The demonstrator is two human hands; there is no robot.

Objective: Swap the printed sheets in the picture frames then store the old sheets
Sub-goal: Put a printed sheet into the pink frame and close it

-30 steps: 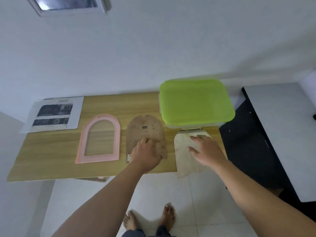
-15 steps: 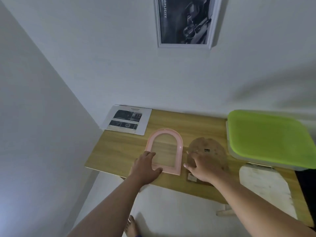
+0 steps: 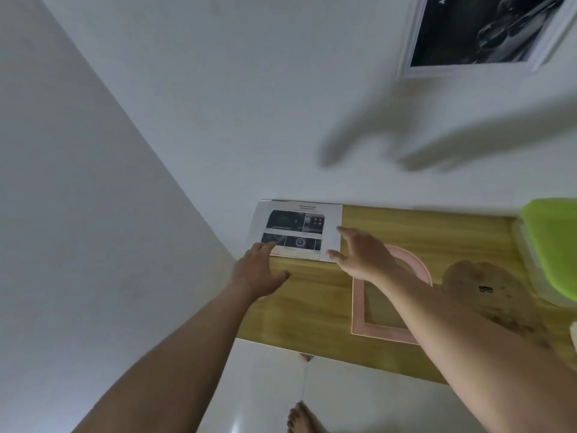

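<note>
Head view: the white printed sheet with dark photo panels (image 3: 296, 232) lies at the wooden desk's (image 3: 312, 307) far left corner, overhanging the left edge. The left grip (image 3: 256, 270) and right grip (image 3: 362, 254), both spread and empty, flank its near corners. Open desk lies left of the pink arched frame (image 3: 384, 332).

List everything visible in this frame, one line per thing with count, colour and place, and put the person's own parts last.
table: 1, light wood, against the white wall
printed sheet: 1, white with dark photos, far left corner of the table
picture frame: 1, pink, arched, flat on the table, partly under the right forearm
backing board: 1, brown, arched, just right of the frame
container: 1, clear with a green lid, right edge of view
wall poster: 1, black and white, white border, upper right
left hand: 1, open, fingertips at the sheet's near left corner
right hand: 1, open, fingers spread at the sheet's right edge
foot: 1, bare, on the white floor below the table
</note>
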